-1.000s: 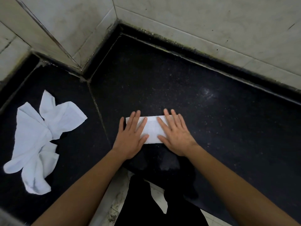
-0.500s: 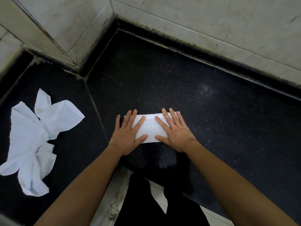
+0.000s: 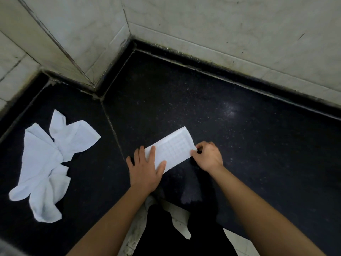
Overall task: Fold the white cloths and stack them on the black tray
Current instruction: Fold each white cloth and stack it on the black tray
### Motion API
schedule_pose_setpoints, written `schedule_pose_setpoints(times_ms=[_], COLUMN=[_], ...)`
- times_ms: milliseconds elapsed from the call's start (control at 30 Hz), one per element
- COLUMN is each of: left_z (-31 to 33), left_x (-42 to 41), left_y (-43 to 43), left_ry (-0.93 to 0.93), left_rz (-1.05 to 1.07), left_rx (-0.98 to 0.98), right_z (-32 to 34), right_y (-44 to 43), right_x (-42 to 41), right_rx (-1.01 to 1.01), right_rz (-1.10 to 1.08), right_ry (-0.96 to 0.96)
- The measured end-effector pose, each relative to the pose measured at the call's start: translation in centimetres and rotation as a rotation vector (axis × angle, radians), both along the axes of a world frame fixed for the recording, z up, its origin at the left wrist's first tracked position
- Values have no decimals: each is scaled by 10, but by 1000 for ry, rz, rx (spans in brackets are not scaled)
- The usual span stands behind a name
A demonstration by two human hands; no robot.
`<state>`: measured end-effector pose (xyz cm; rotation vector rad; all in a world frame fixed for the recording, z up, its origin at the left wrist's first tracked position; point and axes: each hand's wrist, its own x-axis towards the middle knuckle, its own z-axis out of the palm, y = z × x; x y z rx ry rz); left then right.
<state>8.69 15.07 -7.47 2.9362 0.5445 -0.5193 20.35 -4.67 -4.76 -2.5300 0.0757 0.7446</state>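
A white cloth (image 3: 172, 147), folded into a narrow strip, lies on the black speckled counter in front of me. My left hand (image 3: 144, 169) rests flat on its left end with straight fingers. My right hand (image 3: 207, 156) pinches the strip's right end at its near corner, and that end is slightly lifted. A heap of unfolded white cloths (image 3: 48, 163) lies crumpled on the counter to the left. No black tray is in view.
The black counter (image 3: 239, 145) runs into a corner of pale tiled walls (image 3: 203, 30) at the back. A seam (image 3: 112, 130) splits the counter into left and right slabs. Its front edge drops to a pale floor below my arms.
My right hand slid from lying flat on the strip to its right end and pinched it. The strip has turned, with its right end now farther away. My left hand stays pressed on it.
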Motion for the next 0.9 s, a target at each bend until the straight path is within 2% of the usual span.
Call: schedule_pose_setpoints(times_ms=[100, 200, 300, 400, 467, 533, 633, 767, 900], left_z=[5, 14, 22, 29, 37, 46, 61, 70, 86], left_x=[-1, 4, 13, 28, 44, 59, 83, 99, 106], left_y=[2, 8, 16, 26, 33, 36, 31, 24, 27], left_ry=[-60, 12, 51, 27, -51, -138, -157, -29, -97], left_rz=[-19, -38, -29, 61, 128, 98, -42, -221, -302], left_rx=[67, 75, 47, -133, -299, -372, -348, -303, -355], right_z=[0, 1, 13, 24, 28, 30, 30, 40, 55], right_y=[7, 13, 16, 16, 15, 13, 9, 3, 1], right_x=[9, 16, 23, 27, 26, 24, 22, 19, 22], right_rx=[196, 427, 550, 537, 544, 522, 473, 460, 472], right_rz=[-228, -500, -597, -481, -397, -280, -72, 138, 174], right_ry=[140, 275, 377, 344, 286, 212, 142, 133, 97])
